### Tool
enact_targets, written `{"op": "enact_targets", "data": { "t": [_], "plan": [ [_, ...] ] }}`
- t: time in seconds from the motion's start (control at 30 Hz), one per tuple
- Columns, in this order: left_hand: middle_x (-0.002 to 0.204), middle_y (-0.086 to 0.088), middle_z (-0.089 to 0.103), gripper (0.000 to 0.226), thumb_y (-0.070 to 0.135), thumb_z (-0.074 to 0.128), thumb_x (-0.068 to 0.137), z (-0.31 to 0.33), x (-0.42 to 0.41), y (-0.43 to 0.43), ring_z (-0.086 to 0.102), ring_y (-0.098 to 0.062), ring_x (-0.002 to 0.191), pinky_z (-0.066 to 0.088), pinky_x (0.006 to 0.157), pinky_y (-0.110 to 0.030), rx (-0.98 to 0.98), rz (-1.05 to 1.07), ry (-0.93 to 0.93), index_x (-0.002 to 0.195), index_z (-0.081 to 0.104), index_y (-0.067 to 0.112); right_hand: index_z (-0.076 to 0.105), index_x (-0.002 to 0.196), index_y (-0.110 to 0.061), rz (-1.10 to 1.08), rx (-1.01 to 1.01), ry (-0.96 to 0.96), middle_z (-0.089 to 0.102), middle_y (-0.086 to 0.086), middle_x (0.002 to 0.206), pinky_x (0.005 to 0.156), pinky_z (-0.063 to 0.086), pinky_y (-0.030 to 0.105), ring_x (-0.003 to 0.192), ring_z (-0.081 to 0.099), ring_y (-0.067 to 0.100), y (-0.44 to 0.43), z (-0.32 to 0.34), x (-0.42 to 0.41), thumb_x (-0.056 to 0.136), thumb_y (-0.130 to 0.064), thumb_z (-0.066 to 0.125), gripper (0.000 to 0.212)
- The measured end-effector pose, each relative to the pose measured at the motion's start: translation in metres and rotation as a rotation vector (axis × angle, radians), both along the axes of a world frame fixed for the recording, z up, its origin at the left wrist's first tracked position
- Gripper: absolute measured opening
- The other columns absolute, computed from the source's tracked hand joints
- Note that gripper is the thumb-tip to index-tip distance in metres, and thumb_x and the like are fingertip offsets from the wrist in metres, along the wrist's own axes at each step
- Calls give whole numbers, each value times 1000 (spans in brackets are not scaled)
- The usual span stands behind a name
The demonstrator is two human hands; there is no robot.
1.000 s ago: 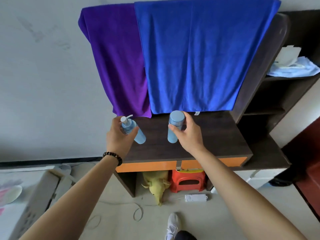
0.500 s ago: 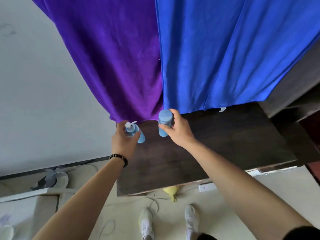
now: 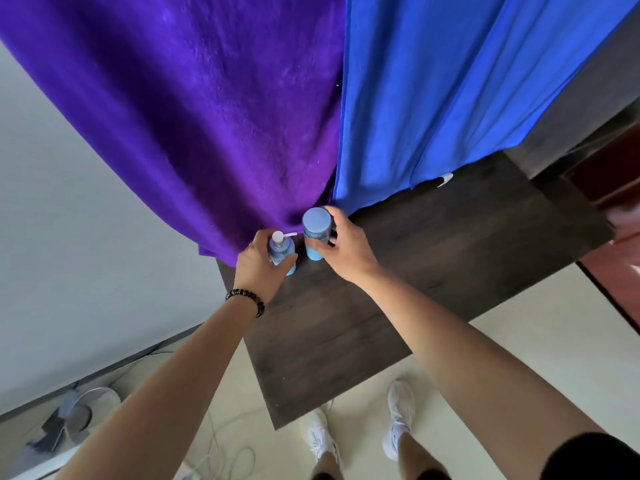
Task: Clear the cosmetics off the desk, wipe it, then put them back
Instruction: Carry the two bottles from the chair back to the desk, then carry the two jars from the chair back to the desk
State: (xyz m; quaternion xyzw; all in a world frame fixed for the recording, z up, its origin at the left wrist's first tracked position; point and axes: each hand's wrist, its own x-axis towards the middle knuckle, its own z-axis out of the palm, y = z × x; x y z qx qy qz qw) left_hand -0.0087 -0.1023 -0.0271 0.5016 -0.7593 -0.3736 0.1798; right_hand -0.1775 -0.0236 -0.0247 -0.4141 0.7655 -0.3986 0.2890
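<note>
at the far left corner of the dark wood-grain desk top [image 3: 381, 306], two bottles are held upright. the taller pale blue plastic cylinder bottle with a flat cap [image 3: 316, 227] is gripped round its body by the right hand [image 3: 348, 249], the smaller pale blue plastic pump bottle [image 3: 282, 250] by the left hand [image 3: 258, 263]. both are judged light, rigid and smooth, best taken round the body, not the pump.

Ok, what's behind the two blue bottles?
A purple towel hangs behind the pump bottle and capped bottle; a blue towel meets it right of them. Whatever lies behind the towels is covered.
</note>
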Motion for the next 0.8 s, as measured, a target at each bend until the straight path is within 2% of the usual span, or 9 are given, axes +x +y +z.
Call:
{"op": "enact_targets", "data": {
  "t": [0.07, 0.17, 0.27, 0.37, 0.43, 0.57, 0.7, 0.8],
  "plan": [
    [85, 17, 60, 39, 35, 76, 73, 3, 0, -2, 61, -16, 81, 42, 65, -24, 19, -33, -10, 101, 50, 38, 44, 136, -25, 15, 49, 36, 62, -6, 128, 99, 51, 37, 116, 59, 12, 2, 6, -1, 80, -36, 78, 67],
    [114, 3, 60, 56, 33, 77, 77, 23, 5, 3, 58, -20, 100, 47, 81, -30, -25, -57, -10, 126, 50, 25, 34, 148, -24, 93, 150, 132, 50, -2, 146, 108, 42, 38, 132, 49, 17, 16, 21, -8, 83, -32, 73, 76],
    [132, -4, 53, 55, 30, 71, 86, 56, 8, 18, 51, -23, 117, 46, 96, -40, -301, -68, 56, 133, 48, 12, 25, 154, -22, 78, 145, 248, 35, 0, 157, 113, 35, 35, 141, 37, 17, 40, 53, -23, 93, -35, 62, 73],
    [145, -8, 45, 46, 24, 62, 93, 94, -7, 37, 44, -25, 131, 38, 108, -36, -585, -212, 211, 134, 49, 8, 30, 153, -23, -31, 27, 469, 35, 0, 157, 111, 37, 35, 143, 34, 15, 75, 99, -48, 100, -40, 51, 59],
    [151, -14, 38, 47, 26, 54, 96, 122, -33, 47, 35, -30, 140, 29, 114, -40, -706, -340, 253, 139, 48, 6, 35, 152, -21, -138, -35, 628, 35, 7, 157, 112, 36, 36, 144, 33, 20, 105, 131, -68, 102, -40, 48, 55],
    [156, -18, 28, 54, 37, 44, 99, 185, -112, 81, 23, -37, 145, 27, 112, -55, -841, -508, 173, 145, 43, 9, 41, 150, -14, -383, -74, 875, 29, 20, 158, 117, 29, 43, 144, 32, 36, 181, 180, -113, 101, -43, 49, 57],
    [160, -17, 19, 63, 49, 35, 98, 230, -191, 148, 15, -37, 147, 22, 113, -58, -916, -628, 128, 151, 33, 14, 37, 152, -19, -594, -32, 1013, 25, 17, 160, 118, 27, 44, 148, 25, 35, 286, 205, -154, 100, -55, 42, 64],
    [160, -18, 19, 63, 48, 37, 98, 246, -246, 225, 15, -38, 147, 22, 113, -59, -960, -734, 174, 151, 31, 15, 32, 154, -23, -748, 34, 1023, 23, 13, 162, 119, 25, 42, 149, 23, 31, 380, 210, -180, 100, -59, 37, 65]
  ]
}}
